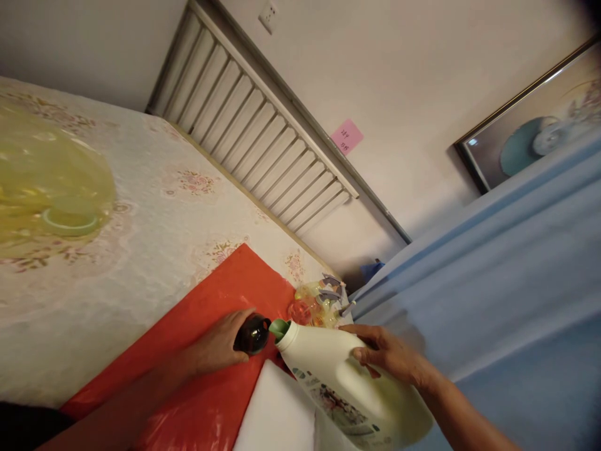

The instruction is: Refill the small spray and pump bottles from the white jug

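Observation:
My left hand [225, 344] is wrapped around a small dark brown bottle [254, 334] standing on the red plastic sheet [211, 294]. In my right hand [389, 354] is a large cream detergent jug [347, 369], held by its handle and tipped to the left. The jug's green spout [278, 329] is at the mouth of the dark bottle; whether they touch, I cannot tell. No liquid stream shows. Below the jug's neck lies a white block [277, 410].
Clear and coloured plastic items [319, 304] sit beyond the bottle. A yellow translucent bag [51, 181] lies at the left on the floral tablecloth [159, 244]. Behind the table edge is a radiator [263, 119]; a blue curtain [507, 282] hangs at the right.

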Available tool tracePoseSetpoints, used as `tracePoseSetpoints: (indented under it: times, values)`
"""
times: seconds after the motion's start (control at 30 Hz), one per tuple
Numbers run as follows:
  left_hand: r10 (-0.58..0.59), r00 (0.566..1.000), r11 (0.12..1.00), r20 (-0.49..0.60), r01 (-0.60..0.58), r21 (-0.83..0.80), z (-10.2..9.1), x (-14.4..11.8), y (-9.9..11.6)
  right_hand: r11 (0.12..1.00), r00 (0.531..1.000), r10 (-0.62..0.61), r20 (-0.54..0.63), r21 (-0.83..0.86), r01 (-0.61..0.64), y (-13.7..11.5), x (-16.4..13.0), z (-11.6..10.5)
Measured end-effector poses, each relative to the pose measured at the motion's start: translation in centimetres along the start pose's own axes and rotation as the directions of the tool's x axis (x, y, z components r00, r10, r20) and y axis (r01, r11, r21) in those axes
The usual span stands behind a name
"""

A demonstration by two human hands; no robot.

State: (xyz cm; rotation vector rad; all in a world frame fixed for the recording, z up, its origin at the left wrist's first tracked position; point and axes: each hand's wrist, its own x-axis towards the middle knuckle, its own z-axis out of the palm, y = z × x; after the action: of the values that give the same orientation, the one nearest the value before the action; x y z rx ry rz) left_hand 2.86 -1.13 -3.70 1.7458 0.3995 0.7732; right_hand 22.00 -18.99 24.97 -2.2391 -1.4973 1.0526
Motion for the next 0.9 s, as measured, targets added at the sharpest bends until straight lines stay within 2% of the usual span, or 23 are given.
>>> tracePoseSetpoints:
  times: [0.1,0.2,0.9]
  values:
    - [0.032,0.998,0.994,-0.045,-0.027,0.108,0.0,-0.1,0.1,1.0,1.0,0.009,0.001,-0.026,-0.009,-0.1,0.0,-0.2]
    - [0.048,0.998,0.99,-0.033,-0.043,0.133,0.0,-0.1,0.4,0.999,0.999,0.021,0.032,-0.042,-0.019,-0.4,0.1,-0.4]
    - [0.033,0.999,0.993,-0.006,-0.032,0.114,0.0,-0.1,-0.2,0.995,0.996,0.014,0.09,-0.1,-0.005,-0.6,0.4,-1.3]
